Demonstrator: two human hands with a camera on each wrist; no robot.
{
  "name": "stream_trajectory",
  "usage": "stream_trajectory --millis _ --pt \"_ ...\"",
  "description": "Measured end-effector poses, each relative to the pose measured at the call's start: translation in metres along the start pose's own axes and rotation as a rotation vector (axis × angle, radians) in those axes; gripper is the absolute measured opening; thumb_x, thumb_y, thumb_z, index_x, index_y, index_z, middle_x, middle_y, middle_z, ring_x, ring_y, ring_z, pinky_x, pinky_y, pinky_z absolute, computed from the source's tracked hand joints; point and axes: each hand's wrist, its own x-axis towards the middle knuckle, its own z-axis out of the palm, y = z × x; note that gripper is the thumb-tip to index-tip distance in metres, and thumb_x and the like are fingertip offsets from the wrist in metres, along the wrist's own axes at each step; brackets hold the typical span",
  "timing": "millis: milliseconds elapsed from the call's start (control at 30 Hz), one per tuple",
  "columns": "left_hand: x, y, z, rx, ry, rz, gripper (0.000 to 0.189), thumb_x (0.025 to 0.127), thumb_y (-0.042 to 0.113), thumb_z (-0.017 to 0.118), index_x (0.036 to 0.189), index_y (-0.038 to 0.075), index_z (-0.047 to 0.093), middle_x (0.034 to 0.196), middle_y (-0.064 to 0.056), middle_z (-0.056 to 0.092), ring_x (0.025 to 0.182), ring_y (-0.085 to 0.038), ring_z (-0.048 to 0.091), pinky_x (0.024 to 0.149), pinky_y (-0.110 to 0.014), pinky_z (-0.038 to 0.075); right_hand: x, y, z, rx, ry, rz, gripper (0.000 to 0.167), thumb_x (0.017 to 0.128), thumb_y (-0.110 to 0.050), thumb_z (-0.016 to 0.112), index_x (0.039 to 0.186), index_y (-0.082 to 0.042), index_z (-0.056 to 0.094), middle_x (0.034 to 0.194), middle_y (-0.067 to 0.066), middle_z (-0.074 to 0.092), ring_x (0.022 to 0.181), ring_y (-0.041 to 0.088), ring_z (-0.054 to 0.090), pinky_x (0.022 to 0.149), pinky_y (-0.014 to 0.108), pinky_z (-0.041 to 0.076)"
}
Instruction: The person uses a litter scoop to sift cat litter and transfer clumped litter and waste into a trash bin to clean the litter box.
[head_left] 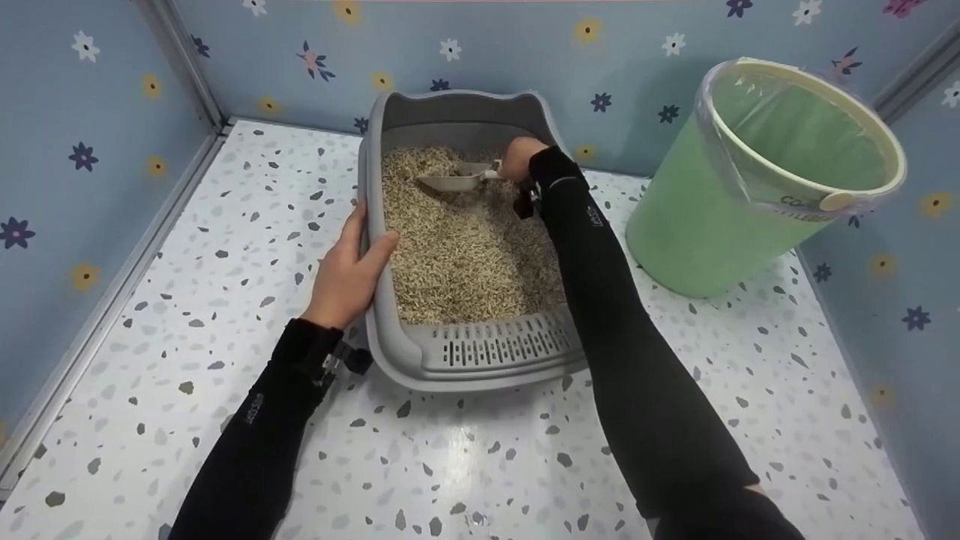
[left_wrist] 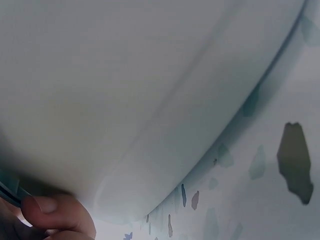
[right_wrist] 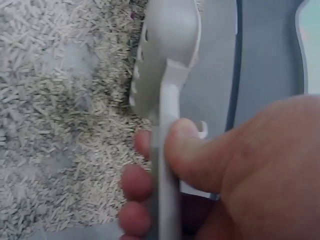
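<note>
A grey litter box [head_left: 390, 360] stands on the speckled surface, with tan pellet litter [head_left: 465, 262] spread inside. At its left side my left hand [head_left: 345, 277] grips the rim, thumb over the top edge. Seen from the left wrist, fingertips [left_wrist: 62, 215] curl beneath the rim beside the box's pale outer wall. My right hand [head_left: 519, 159] reaches over the far right part of the box and holds a white litter scoop [head_left: 454, 182] by its handle. In the right wrist view, the thumb and fingers wrap that handle; the slotted scoop head [right_wrist: 172, 35] lies at the litter, tilted on its side.
A green bin [head_left: 690, 210] with a clear liner bag [head_left: 739, 169] over its rim stands to the right of the box. Blue flowered walls [head_left: 495, 45] enclose the back and sides. A slotted step [head_left: 502, 341] forms the box's near end.
</note>
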Motion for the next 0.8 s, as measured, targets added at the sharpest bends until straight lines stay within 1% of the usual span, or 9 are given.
stream_trajectory --millis 100,167,267,333,400,500,667,733,800 --pt "0.000 0.000 0.000 0.002 0.003 0.002 0.091 0.106 0.074 0.054 0.180 0.040 0.013 0.180 -0.023 0.029 0.148 -0.051 0.052 0.115 -0.068 0.049 -0.003 -0.001 0.006 0.037 0.071 -0.021 0.045 0.119 -0.020 0.045 0.074 -0.016 0.049 0.064 -0.004 0.042 0.062 0.015 0.041 0.073 0.033 0.038" --pt "0.001 -0.001 -0.001 0.008 0.004 0.005 0.091 0.107 0.074 0.053 0.180 0.038 0.013 0.180 -0.021 0.028 0.153 -0.050 0.047 0.121 -0.066 0.043 -0.005 -0.002 0.009 0.054 0.114 -0.037 0.040 0.120 -0.020 0.045 0.082 -0.012 0.057 0.074 0.002 0.055 0.072 0.020 0.051 0.080 0.035 0.042" --pt "0.001 -0.003 -0.002 0.020 0.009 0.007 0.092 0.106 0.075 0.052 0.181 0.036 0.013 0.181 -0.020 0.028 0.157 -0.049 0.042 0.127 -0.064 0.037 -0.005 -0.005 0.013 0.054 0.172 -0.058 0.032 0.120 -0.021 0.046 0.112 -0.004 0.072 0.113 0.016 0.073 0.106 0.031 0.067 0.100 0.040 0.049" --pt "0.001 -0.003 -0.003 0.021 0.010 0.004 0.092 0.106 0.075 0.053 0.180 0.038 0.013 0.180 -0.020 0.028 0.156 -0.050 0.042 0.126 -0.065 0.038 -0.002 -0.006 0.015 0.056 0.195 -0.064 0.034 0.121 -0.022 0.048 0.133 -0.001 0.072 0.137 0.021 0.071 0.126 0.036 0.066 0.111 0.044 0.049" --pt "0.001 -0.003 -0.003 0.017 0.010 -0.001 0.092 0.106 0.074 0.054 0.180 0.039 0.013 0.180 -0.021 0.029 0.155 -0.050 0.044 0.124 -0.066 0.040 0.001 -0.006 0.018 0.061 0.201 -0.067 0.038 0.121 -0.023 0.049 0.144 -0.001 0.069 0.147 0.021 0.069 0.136 0.037 0.064 0.117 0.047 0.048" --pt "0.000 -0.002 -0.002 0.016 0.010 -0.002 0.090 0.107 0.071 0.054 0.180 0.038 0.014 0.180 -0.023 0.030 0.154 -0.051 0.045 0.124 -0.066 0.040 0.003 -0.005 0.020 0.048 0.224 -0.074 0.036 0.120 -0.023 0.052 0.144 -0.002 0.071 0.147 0.019 0.069 0.139 0.037 0.063 0.120 0.048 0.047" --pt "0.001 -0.001 -0.001 0.021 0.013 -0.004 0.091 0.106 0.074 0.054 0.180 0.039 0.014 0.179 -0.023 0.030 0.154 -0.051 0.044 0.124 -0.066 0.039 0.007 -0.009 0.023 -0.040 0.289 -0.104 0.032 0.121 -0.025 0.052 0.126 -0.006 0.077 0.135 0.017 0.075 0.136 0.039 0.064 0.124 0.056 0.041" --pt "0.001 -0.001 -0.001 0.020 0.015 -0.005 0.091 0.106 0.075 0.053 0.180 0.039 0.014 0.179 -0.023 0.030 0.154 -0.051 0.045 0.124 -0.066 0.040 0.009 -0.014 0.026 -0.061 0.301 -0.119 0.031 0.121 -0.027 0.052 0.121 -0.008 0.078 0.132 0.015 0.076 0.133 0.039 0.065 0.123 0.057 0.041" --pt "0.001 -0.001 0.000 0.016 0.013 -0.007 0.091 0.106 0.074 0.054 0.180 0.039 0.013 0.179 -0.023 0.029 0.154 -0.052 0.045 0.123 -0.067 0.040 0.009 -0.021 0.030 -0.047 0.294 -0.146 0.029 0.121 -0.026 0.052 0.118 -0.009 0.076 0.130 0.015 0.076 0.130 0.038 0.066 0.118 0.052 0.044"
